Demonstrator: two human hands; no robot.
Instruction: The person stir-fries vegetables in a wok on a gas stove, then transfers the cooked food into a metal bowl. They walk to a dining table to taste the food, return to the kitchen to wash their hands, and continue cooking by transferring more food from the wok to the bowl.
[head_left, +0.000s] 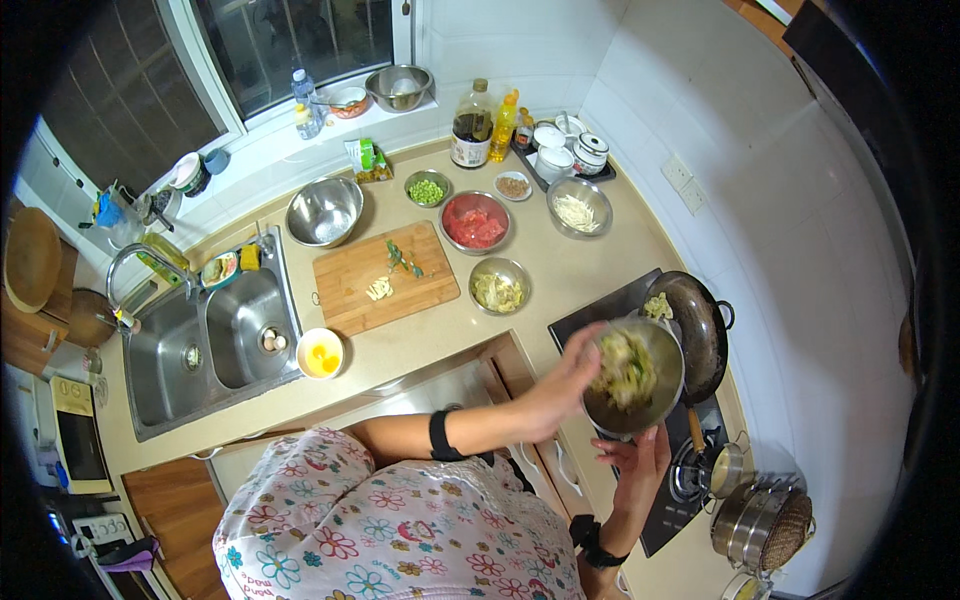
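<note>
A stainless steel bowl (669, 375) of chopped pale green vegetables (626, 369) is held over the cooktop's near edge, partly in front of the wok (699, 345). My left hand (561, 386) grips its left rim, blurred by motion. Against the bowl's lower edge, my right hand (643, 454) supports it with the fingers spread. Inside the wok's far left side lies a small heap of similar pale green pieces (658, 306). The bowl hides part of the wok and of the black cooktop (600, 304).
On the counter stand a cutting board (352, 262) with sliced garlic, a bowl of red chunks (475, 227) and a bowl of vegetables (499, 289). Cracked eggs fill a white bowl (322, 352) beside the sink (247, 330). A small pan (726, 469) and a steamer pot (750, 525) stand right.
</note>
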